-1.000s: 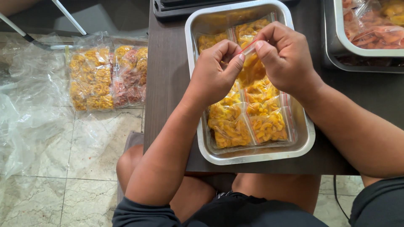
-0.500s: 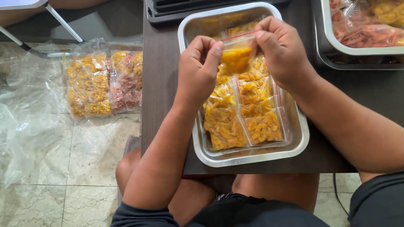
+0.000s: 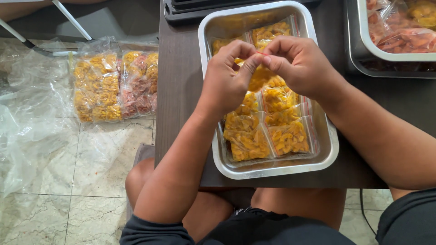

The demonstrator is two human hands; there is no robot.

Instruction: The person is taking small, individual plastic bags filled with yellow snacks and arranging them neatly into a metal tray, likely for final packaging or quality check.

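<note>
My left hand [image 3: 227, 77] and my right hand [image 3: 297, 63] meet above a steel tray [image 3: 328, 149] on a dark table. Together they pinch the red-striped top edge of a small clear bag of yellow snack pieces [image 3: 260, 77], which hangs between my fingers. Below it, several more small bags of the same yellow pieces [image 3: 268, 136] lie side by side in the tray. My fingers hide most of the held bag's top.
A second steel tray [image 3: 359, 54] with bags of orange-red and yellow snacks stands at the top right. On the tiled floor to the left lie large packs of yellow and reddish snacks [image 3: 113, 86] and crumpled clear plastic [image 3: 27, 136]. A black appliance [image 3: 190, 9] sits behind the tray.
My hands have come closer together at the bag's top edge. The view has shifted slightly, and the bag has dropped lower behind my fingers.
</note>
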